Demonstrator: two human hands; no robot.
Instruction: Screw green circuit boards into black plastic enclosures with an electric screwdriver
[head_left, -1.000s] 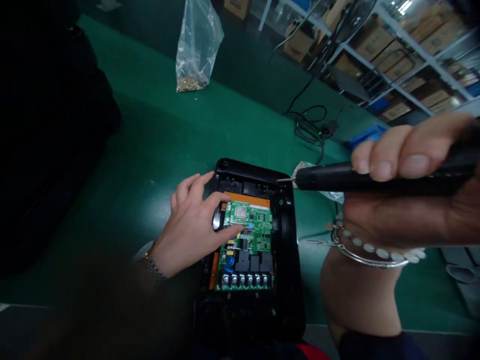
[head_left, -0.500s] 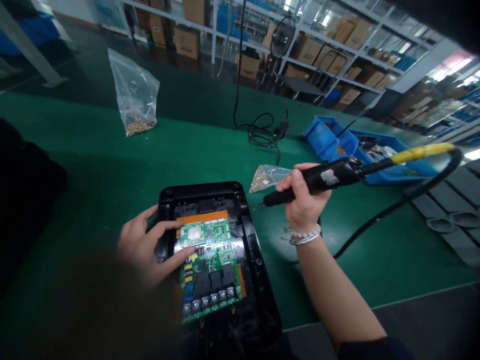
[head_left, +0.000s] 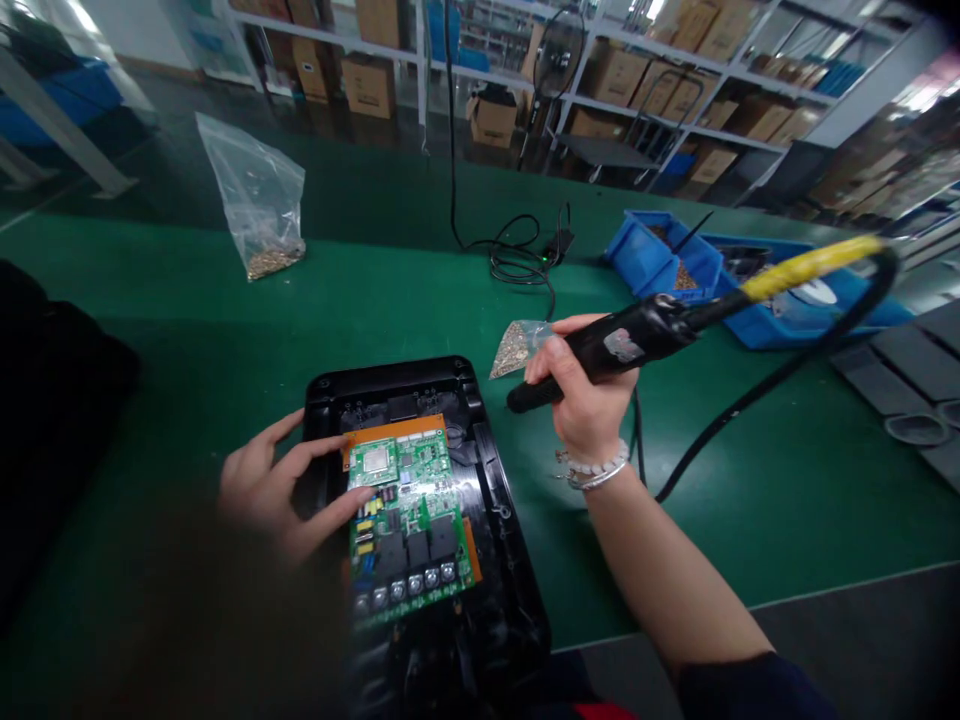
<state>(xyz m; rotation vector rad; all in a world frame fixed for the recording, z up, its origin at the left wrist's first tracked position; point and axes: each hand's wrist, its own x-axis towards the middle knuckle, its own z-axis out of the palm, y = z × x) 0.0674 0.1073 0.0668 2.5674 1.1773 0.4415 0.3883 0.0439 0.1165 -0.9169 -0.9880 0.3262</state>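
Observation:
A black plastic housing [head_left: 491, 480] lies on the green mat with a green circuit board [head_left: 405, 520] set inside it over an orange sheet. My left hand [head_left: 274, 490] rests on the board's left edge, fingers spread and pressing it down. My right hand [head_left: 581, 390] is closed round a black electric screwdriver [head_left: 600, 355] with a yellow-wrapped cable. Its tip points left and hovers just right of the housing's top right corner, not touching it. A small clear bag of screws [head_left: 517, 345] lies right behind the tip.
A larger clear bag [head_left: 255, 210] with small parts stands at the back left. Blue bins [head_left: 675, 265] sit at the back right, black cables [head_left: 517, 255] coil behind the housing, and grey trays [head_left: 911, 400] lie at the right. Shelves of cartons line the background.
The screwdriver was close to the camera above the housing; my right hand has carried it down and right beside the housing. My left hand stays on the board. The view has tilted up.

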